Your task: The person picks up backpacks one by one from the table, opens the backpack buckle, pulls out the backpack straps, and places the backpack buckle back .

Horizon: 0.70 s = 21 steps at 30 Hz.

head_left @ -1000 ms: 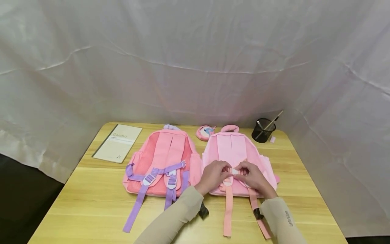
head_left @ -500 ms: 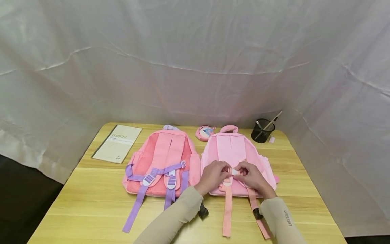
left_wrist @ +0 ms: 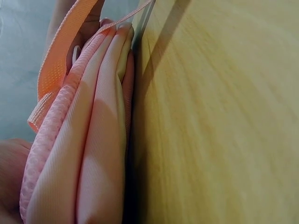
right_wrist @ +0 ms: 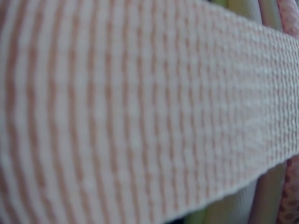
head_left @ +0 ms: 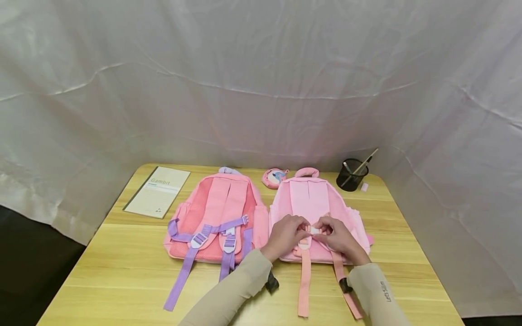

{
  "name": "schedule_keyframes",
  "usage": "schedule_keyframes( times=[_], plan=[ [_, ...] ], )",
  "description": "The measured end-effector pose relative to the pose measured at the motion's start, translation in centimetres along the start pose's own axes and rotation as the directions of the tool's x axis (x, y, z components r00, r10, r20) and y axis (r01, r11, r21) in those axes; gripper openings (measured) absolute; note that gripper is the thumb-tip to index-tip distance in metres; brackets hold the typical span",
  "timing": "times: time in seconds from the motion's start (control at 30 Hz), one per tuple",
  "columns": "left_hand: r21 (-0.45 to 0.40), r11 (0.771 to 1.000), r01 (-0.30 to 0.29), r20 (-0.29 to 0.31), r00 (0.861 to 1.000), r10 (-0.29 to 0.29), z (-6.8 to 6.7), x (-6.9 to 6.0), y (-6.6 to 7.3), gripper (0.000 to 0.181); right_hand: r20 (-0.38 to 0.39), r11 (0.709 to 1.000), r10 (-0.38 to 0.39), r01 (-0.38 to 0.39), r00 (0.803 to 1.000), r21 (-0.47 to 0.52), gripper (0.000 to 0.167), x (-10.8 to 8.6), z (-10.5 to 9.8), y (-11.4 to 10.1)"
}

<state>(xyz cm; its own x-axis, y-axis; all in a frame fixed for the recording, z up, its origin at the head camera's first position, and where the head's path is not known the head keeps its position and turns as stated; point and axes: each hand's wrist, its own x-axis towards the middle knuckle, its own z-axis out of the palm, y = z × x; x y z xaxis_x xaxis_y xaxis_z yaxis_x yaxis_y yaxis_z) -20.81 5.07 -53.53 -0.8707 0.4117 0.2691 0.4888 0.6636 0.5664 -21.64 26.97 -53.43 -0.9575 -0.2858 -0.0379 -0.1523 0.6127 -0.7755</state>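
A light pink backpack (head_left: 303, 194) lies on its front with its back panel and shoulder straps up. Over its lower part, my left hand (head_left: 285, 233) and my right hand (head_left: 340, 235) meet from either side. Between them is a small white buckle (head_left: 314, 230), pinched by the thumb and fingers of both hands; the fingertips partly cover it. Two peach webbing straps (head_left: 304, 285) hang down over the front of the bag onto the table. In the left wrist view the bag's side (left_wrist: 100, 154) shows edge-on. A blurred peach strap (right_wrist: 154, 112) fills most of the right wrist view.
A coral backpack (head_left: 222, 194) with purple straps (head_left: 185, 280) lies directly to the left. Behind stand a round pink pouch (head_left: 275, 178) and a black mesh pen holder (head_left: 352, 175), with a small eraser (head_left: 364, 186) beside it. A notebook (head_left: 158, 191) lies at the back left of the table.
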Motion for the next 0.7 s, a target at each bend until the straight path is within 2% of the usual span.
schedule_keyframes(
  times=[0.2, 0.37, 0.7],
  plan=[
    [0.000, 1.000, -0.008, -0.010, 1.000, 0.008, 0.0, -0.1, 0.1, 0.021, 0.000, 1.000, -0.020, 0.020, 1.000, -0.010, 0.016, 0.0, 0.0, 0.0],
    [-0.013, 1.000, -0.001, 0.005, 1.000, 0.001, 0.0, -0.3, 0.2, 0.021, 0.014, 0.999, -0.022, 0.022, 1.000, -0.037, 0.016, -0.2, -0.1, 0.1],
    [-0.057, 0.998, 0.020, -0.004, 1.000, -0.020, 0.0, 0.1, 0.0, 0.023, 0.007, 0.996, 0.025, -0.024, 1.000, -0.089, 0.015, 0.1, -1.0, -0.2]
  ],
)
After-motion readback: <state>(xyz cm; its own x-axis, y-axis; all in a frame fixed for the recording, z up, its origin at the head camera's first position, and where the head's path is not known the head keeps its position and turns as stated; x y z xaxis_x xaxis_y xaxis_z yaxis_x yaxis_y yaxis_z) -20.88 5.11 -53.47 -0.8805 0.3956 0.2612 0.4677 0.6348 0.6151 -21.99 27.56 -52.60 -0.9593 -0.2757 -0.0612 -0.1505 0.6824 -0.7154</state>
